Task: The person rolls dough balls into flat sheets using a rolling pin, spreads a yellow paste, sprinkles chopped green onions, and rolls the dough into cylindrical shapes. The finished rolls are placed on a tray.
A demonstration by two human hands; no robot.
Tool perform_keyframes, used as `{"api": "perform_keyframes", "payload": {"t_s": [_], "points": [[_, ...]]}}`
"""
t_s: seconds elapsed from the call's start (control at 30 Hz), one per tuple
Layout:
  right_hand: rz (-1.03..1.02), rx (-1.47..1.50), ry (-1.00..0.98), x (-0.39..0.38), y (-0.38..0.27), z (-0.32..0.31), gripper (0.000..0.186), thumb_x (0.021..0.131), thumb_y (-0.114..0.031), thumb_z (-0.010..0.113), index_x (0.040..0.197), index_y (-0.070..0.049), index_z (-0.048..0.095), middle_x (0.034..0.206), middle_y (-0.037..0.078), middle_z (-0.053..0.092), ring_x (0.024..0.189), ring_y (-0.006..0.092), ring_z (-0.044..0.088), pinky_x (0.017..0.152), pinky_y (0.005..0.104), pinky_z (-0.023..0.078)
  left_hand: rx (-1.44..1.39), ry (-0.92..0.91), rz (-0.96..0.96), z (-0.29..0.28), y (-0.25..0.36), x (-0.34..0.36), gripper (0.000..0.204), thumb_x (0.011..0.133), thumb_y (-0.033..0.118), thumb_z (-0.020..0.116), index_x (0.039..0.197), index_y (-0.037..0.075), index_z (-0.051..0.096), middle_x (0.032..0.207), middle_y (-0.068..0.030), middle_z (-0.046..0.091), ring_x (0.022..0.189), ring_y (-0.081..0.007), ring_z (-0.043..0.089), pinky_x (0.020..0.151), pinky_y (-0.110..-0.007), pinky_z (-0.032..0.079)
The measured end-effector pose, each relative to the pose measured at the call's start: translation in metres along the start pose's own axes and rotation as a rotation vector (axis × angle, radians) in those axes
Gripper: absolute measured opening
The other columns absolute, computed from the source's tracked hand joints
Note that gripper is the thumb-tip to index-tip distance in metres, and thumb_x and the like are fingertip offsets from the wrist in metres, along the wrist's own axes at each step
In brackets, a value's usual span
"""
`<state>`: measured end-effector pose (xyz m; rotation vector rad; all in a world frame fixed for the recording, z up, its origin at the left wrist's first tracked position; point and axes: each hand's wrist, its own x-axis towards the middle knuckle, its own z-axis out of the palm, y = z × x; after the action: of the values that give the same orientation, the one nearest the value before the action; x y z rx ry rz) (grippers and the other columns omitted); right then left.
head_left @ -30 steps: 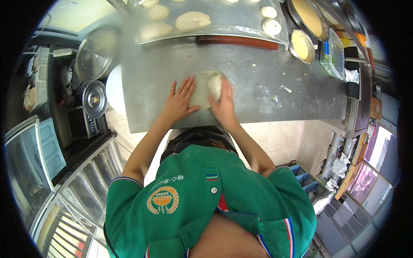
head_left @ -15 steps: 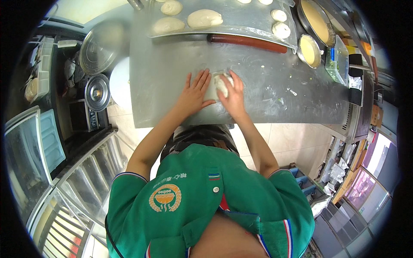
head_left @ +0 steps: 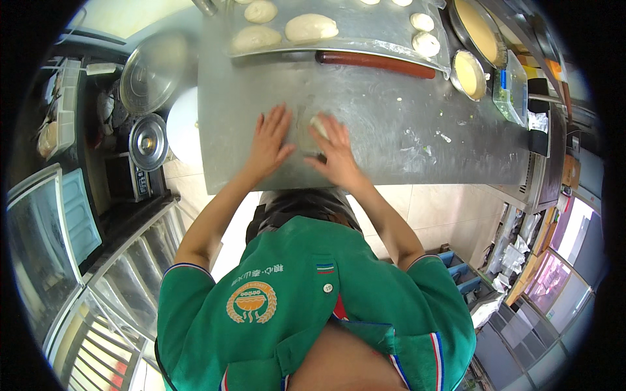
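Note:
On the steel table [head_left: 235, 117], a small lump of white dough [head_left: 318, 126] shows past the fingers of my right hand [head_left: 336, 148]. That hand lies over the lump with its fingers stretched out, slightly blurred, and covers most of it. My left hand [head_left: 268, 143] rests flat to the left of the dough, fingers apart and nothing in them. Beyond both hands, a reddish-brown rolling pin [head_left: 377, 64] lies along the front edge of a metal tray [head_left: 378, 42]. Several dough pieces, among them a large oval one [head_left: 312, 28], sit on this tray.
At the far right stand a large bowl [head_left: 481, 32] and a smaller bowl [head_left: 469, 75] of yellowish contents, beside a clear plastic container [head_left: 510, 98]. Flour smears [head_left: 424, 156] mark the table's right part. Metal lids [head_left: 149, 141] and a white round surface [head_left: 184, 127] are at left.
My left hand has slid left, away from the dough. My right hand has shifted left and its fingers, curled round the dough before, now stretch over it.

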<state>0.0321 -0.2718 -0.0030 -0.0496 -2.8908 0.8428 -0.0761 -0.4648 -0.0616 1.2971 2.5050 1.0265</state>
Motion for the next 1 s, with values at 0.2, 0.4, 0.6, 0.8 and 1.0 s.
{"api": "perform_keyframes", "payload": {"t_s": [0.2,0.4,0.6,0.8,1.0], "points": [[0.195,0.111,0.474,-0.009,0.05,-0.005,0.028,0.09,-0.022,0.068,0.107,0.0,0.068,0.115,0.017,0.067,0.1,0.0335,0.064,0.087,0.0404,0.051,0.022,-0.127,0.314,0.011,0.009,0.076,0.069,0.086,0.044,0.067,0.142,0.008,0.048,0.151,-0.0153,0.04,0.141,-0.0354,0.035,0.116,-0.053,0.027],[0.513,0.173,0.379,-0.018,0.086,-0.031,0.029,0.09,-0.02,0.07,0.07,0.0,0.065,0.064,0.009,0.063,0.054,0.0232,0.058,0.056,0.0321,0.049,0.033,-0.399,0.434,-0.016,0.024,0.003,0.065,0.079,0.033,0.076,0.135,0.009,0.052,0.141,-0.0123,0.049,0.133,-0.0338,0.043,0.112,-0.048,0.034],[0.527,0.305,0.399,-0.024,0.091,-0.009,0.014,0.081,0.0,0.072,0.094,-0.001,0.068,0.085,0.01,0.063,0.069,0.0195,0.062,0.066,0.0327,0.052,-0.015,-0.384,0.26,0.009,0.063,-0.011,0.068,0.071,0.011,0.078,0.134,0.014,0.053,0.129,-0.0104,0.056,0.118,-0.0317,0.055,0.099,-0.046,0.046],[0.39,0.209,0.522,-0.022,0.111,-0.024,0.016,0.084,0.001,0.063,0.099,-0.001,0.07,0.1,0.012,0.066,0.076,0.0241,0.065,0.071,0.0335,0.054,0.228,0.097,0.434,0.035,0.068,0.052,0.07,0.078,0.001,0.059,0.145,0.015,0.044,0.137,-0.0114,0.051,0.114,-0.0365,0.054,0.095,-0.046,0.047],[0.31,0.079,0.243,-0.037,0.093,-0.027,0.047,0.08,0.0,0.062,0.126,-0.009,0.062,0.107,0.012,0.062,0.098,0.0319,0.063,0.083,0.0412,0.054,0.043,0.114,-0.027,0.041,0.069,0.05,0.064,0.079,-0.001,0.057,0.142,0.01,0.049,0.136,-0.0142,0.051,0.112,-0.0388,0.054,0.094,-0.047,0.048]]}}
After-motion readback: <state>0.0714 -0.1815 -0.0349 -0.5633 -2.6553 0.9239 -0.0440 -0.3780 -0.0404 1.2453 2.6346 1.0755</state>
